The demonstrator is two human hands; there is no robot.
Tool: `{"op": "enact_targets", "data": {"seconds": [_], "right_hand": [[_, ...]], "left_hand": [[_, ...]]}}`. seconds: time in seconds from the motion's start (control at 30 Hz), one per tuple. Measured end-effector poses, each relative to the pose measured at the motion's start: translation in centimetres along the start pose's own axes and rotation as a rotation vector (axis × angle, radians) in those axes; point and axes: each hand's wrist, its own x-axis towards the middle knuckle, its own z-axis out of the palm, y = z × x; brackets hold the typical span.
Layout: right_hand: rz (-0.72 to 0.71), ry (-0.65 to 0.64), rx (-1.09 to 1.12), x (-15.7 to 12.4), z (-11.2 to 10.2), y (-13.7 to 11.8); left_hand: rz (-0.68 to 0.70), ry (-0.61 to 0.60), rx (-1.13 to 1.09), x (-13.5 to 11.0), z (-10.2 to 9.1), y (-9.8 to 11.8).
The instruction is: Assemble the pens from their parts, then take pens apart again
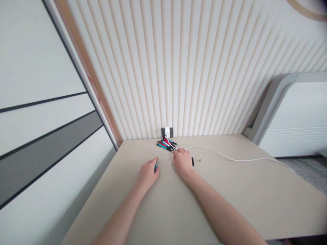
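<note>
Head view: left hand (147,174) closed on a teal pen (156,165); right hand (182,162), grip unclear, beside pen pile (165,144) at table's (230,194) far edge.

Nice fluted cream wall panels (178,68) behind a beige desk (255,211), striped white-and-grey panelling (43,112) to the left, a white louvred unit (293,119) right, grey floor (306,173).

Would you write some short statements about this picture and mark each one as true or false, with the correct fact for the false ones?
1. The left hand holds a teal pen. True.
2. The right hand holds a black cap. False: the cap lies on the desk, beside the hand.
3. A white cable runs to the right across the desk. True.
4. The white charger lies on the desk. False: it is plugged into a dark wall socket.
</note>
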Motion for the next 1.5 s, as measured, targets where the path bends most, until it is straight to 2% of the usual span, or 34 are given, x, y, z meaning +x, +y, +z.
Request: {"op": "enact_targets", "data": {"seconds": [0.17, 0.4, 0.87, 1.03, 1.1, 1.2, 1.3, 1.4, 1.5], "right_hand": [[-0.126, -0.036, -0.041, 2.1, 0.1, -1.0], [-0.101, -0.051, -0.09, 4.2, 1.1, -2.6], [-0.033, -0.076, -0.108, 4.9, 1.0, -2.2], [-0.032, -0.04, -0.074, 4.3, -0.1, -2.2], [-0.029, -0.023, -0.057, 3.6, -1.0, -2.1], [-0.051, 0.008, -0.002, 1.8, -2.5, -1.1], [-0.179, 0.021, 0.26, -1.0, -3.3, 0.8], [-0.329, 0.015, 0.499, -4.0, -3.1, 2.8], [-0.377, 0.009, 0.649, -5.9, -2.4, 4.0]], "left_hand": [[-0.016, 0.024, -0.002, 0.1, 0.5, -0.2], [-0.003, 0.04, -0.005, 0.2, 0.7, -0.5], [-0.025, 0.067, -0.017, -0.1, 0.3, 0.1], [-0.057, 0.098, 0.016, -0.1, 0.1, 0.0], [-0.048, 0.145, 0.059, 0.0, -0.4, 0.1], [0.053, 0.29, 0.171, -0.2, -1.8, 0.7], [0.219, 0.418, 0.282, -1.0, -3.0, 2.1], [0.448, 0.373, 0.35, -2.0, -3.2, 4.2], [0.625, 0.261, 0.442, -2.1, -2.9, 6.4]]}}
